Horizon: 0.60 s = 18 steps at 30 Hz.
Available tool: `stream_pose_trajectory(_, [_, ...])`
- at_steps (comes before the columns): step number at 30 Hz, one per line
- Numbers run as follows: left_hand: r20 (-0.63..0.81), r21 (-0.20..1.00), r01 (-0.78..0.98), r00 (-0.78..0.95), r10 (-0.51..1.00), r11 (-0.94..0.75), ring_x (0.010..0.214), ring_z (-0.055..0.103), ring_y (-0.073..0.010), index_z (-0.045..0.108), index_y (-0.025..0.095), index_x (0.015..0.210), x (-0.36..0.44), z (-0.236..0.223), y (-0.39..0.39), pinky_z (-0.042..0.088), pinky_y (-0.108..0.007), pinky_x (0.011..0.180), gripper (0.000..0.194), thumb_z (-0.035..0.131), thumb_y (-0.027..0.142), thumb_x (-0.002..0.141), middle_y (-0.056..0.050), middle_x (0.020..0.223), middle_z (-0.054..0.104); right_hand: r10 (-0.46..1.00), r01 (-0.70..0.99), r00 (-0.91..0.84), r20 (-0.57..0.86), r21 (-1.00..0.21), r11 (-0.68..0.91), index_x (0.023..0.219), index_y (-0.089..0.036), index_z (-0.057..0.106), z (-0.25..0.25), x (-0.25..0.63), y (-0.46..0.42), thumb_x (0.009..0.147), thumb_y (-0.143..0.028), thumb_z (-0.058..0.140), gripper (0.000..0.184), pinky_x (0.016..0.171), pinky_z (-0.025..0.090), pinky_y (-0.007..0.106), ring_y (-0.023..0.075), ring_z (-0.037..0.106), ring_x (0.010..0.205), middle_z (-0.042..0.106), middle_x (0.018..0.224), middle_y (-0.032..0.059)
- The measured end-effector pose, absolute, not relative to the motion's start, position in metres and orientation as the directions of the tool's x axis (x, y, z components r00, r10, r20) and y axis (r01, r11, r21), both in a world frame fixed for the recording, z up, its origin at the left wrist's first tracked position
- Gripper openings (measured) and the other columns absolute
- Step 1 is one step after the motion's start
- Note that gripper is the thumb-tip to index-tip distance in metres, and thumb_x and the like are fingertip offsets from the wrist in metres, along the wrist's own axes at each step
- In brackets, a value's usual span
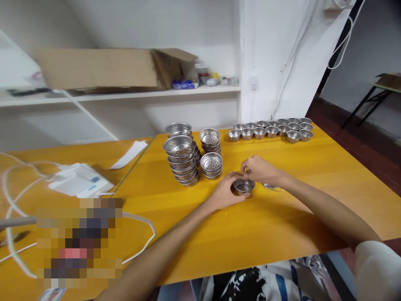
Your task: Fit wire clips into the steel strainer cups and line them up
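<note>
A: Reading the clock from the spot being worked at, with 12 straight ahead of the person, what is the biggest worry?

B: The table point(238, 238) ends just beyond the rows of cups point(260, 133) at 1 o'clock, so a shove from a long reach could send one over.

A: And nearer in?

B: The tall stack point(183, 163) at 10 o'clock. A sideways knock could topple it. The short stack point(212, 163), also towards 10, is lower but sits closer to the left hand point(228, 192), whose elbowing outwards might jar it.

A: How do the grips stand?

B: The left hand curves around the cup point(243, 187), thumb on the near side. The right hand point(258, 169) curls in over the rim from 2 o'clock; whether its fingertips pinch anything, B cannot tell.

A: So where is the cup?

B: At the clock's centre, on the table. If the left hold slackens, it could twist under the right hand's pressure.

A: Anything smaller?

B: The wires point(273, 187) at 3 o'clock, partly beneath the right wrist. A dragging sleeve-side arm could tangle or scatter them.
</note>
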<state>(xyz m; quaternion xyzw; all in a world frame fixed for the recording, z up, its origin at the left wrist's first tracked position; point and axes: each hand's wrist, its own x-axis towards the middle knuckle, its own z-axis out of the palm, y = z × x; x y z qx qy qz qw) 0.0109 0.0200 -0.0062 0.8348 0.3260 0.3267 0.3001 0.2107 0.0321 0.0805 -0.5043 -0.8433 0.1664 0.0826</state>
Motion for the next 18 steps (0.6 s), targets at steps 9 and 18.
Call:
stream_pose_trajectory(9, [0.219, 0.824, 0.350, 0.528, 0.821, -0.445, 0.104, 0.072, -0.0299, 0.071, 0.019, 0.101, 0.004, 0.004, 0.024, 0.057, -0.045, 0.098, 0.034, 0.085, 0.043, 0.081, -0.009, 0.109, 0.075, 0.740, 0.318, -0.656, -0.145, -0.943, 0.098, 0.100, -0.013, 0.085, 0.065, 0.233, 0.056, 0.092, -0.053, 0.080, 0.041, 0.053, 0.035, 0.022, 0.0081, 0.053, 0.059, 0.082, 0.092, 0.0084])
stream_pose_trajectory(18, [0.171, 0.840, 0.347, 0.562, 0.810, -0.418, 0.094, 0.068, -0.0263, 0.071, 0.017, 0.106, 0.000, 0.004, 0.031, 0.056, -0.040, 0.086, 0.044, 0.085, 0.050, 0.081, -0.008, 0.103, 0.071, 0.662, 0.223, -0.736, -0.144, -0.974, 0.036, 0.105, -0.013, 0.079, 0.052, 0.238, 0.065, 0.083, -0.059, 0.090, 0.052, 0.048, 0.032, 0.021, 0.0060, 0.053, 0.054, 0.083, 0.099, 0.0094])
